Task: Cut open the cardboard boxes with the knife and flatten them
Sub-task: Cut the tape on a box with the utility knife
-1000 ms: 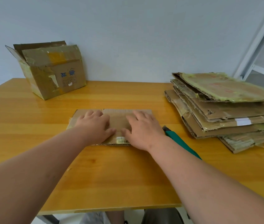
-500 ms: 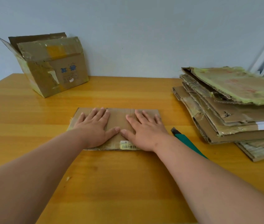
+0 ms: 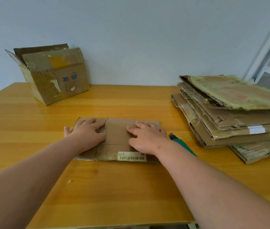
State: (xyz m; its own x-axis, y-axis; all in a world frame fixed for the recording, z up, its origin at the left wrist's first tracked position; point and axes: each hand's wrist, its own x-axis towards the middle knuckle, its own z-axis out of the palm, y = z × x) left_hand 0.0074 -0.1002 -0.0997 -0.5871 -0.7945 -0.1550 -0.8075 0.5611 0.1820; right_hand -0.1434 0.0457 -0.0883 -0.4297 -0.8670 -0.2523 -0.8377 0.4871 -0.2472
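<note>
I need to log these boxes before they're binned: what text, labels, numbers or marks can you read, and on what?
Nothing can be quoted with certainty.
Upright box: two blue printed characters on its side, too blurred to read; smaller print below, illegible.
Flattened box under both hands: yellow barcode label, bars visible, digits too small.
Top sheet of the flattened stack: faint red print, unreadable.

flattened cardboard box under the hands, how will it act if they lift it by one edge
The small flattened brown cardboard box is probably light, being thin and small beside the stack of flattened boxes. It lies folded in layers with loose flaps, so it may sag or fall open along the creases. On the glossy yellow wooden table it would likely slide easily if pushed.
</note>
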